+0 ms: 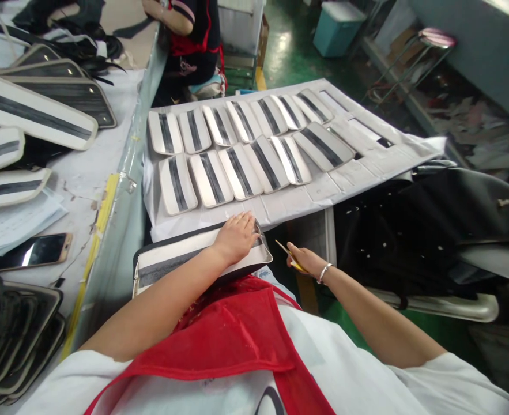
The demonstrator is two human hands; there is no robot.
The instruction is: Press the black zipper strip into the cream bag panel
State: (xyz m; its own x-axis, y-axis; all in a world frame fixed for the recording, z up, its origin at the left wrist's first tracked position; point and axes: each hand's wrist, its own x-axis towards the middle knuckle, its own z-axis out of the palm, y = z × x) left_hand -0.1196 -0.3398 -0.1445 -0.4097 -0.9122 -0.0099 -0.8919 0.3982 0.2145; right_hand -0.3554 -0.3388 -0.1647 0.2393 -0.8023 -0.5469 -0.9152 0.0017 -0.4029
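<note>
A long white panel with a dark stripe and black edging point(163, 259) lies across my lap. My left hand point(236, 239) rests flat on its right part, fingers extended toward the far edge. To the right of the panel, my right hand point(304, 259) is closed around a thin yellow tool point(296, 264) whose pointed tip faces up and left. That hand touches neither the panel nor the table. Just beyond the panel, two rows of striped white panels point(237, 170) lie on a grey-white board point(323, 193).
On the left table point(70, 187) are larger striped panels point(33, 106), a phone point(33, 252), papers point(21, 222) and stacked dark pieces point(16, 334). A person point(193, 46) sits beyond. Black material point(431, 225) hangs at right; a stool point(438, 38) stands farther back.
</note>
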